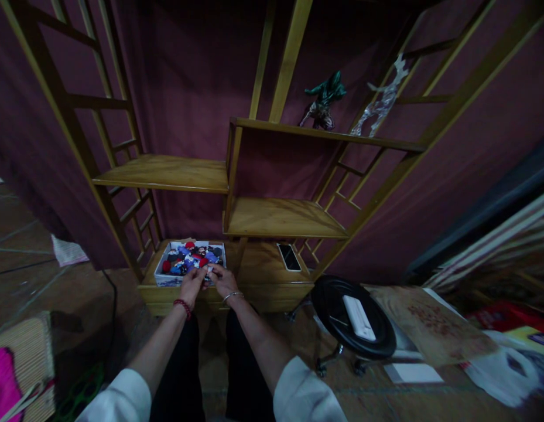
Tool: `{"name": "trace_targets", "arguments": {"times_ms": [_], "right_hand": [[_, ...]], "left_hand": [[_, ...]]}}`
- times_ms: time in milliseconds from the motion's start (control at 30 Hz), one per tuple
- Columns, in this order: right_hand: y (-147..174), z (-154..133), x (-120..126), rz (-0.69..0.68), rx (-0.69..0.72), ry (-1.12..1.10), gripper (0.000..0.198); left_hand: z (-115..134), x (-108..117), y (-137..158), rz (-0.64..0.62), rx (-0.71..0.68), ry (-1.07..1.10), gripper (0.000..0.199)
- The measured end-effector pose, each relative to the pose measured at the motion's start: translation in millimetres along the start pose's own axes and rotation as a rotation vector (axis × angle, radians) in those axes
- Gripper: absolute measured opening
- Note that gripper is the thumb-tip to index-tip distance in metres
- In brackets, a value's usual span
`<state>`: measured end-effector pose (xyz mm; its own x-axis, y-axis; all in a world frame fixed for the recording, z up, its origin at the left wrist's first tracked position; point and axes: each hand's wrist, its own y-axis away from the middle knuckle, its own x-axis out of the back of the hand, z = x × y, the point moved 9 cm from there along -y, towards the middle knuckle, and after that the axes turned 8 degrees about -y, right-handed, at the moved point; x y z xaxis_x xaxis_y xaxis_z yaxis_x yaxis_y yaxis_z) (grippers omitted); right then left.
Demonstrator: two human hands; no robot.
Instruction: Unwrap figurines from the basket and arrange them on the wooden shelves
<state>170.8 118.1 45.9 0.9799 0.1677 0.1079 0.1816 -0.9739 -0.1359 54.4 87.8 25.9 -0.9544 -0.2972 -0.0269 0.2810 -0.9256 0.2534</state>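
Observation:
A shallow white box (158, 276) sits on the lowest wooden shelf, full of small toy figures (189, 256) in red, blue, white and black. At its front right edge my left hand (192, 285), wearing a red bead bracelet, is closed with the fingertips together. My right hand (223, 281), with a silver bangle, is pinched close against it. Between the two sets of fingertips is something small and partly whitish, mostly hidden by the fingers, so its kind cannot be made out. Both hands cover part of the box's front wall.
A phone (290, 258) lies on the lowest shelf to the right. Higher up stand a dark green figurine (325, 101) and a clear figurine (380, 104). A black wheeled stool (328, 299) holds a white box (358, 317). Plastic bags (500, 369) lie at right.

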Motion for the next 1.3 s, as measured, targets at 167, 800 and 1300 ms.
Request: {"name": "trace_targets", "arguments": {"times_ms": [167, 800, 1300], "right_hand": [[-1.8, 6.4, 2.8, 0.02, -0.023, -0.083, 0.031], [-3.0, 25.1, -1.4, 0.034, -0.168, -0.239, 0.031], [-5.0, 38.7, 1.5, 0.098, -0.276, -0.323, 0.043]], "left_hand": [[-6.1, -1.1, -5.0, -0.021, -0.033, 0.078, 0.036], [-27.0, 3.9, 1.7, -0.103, 0.079, 0.214, 0.044], [-41.3, 1.3, -4.8, -0.083, 0.11, 0.245, 0.043]]}}
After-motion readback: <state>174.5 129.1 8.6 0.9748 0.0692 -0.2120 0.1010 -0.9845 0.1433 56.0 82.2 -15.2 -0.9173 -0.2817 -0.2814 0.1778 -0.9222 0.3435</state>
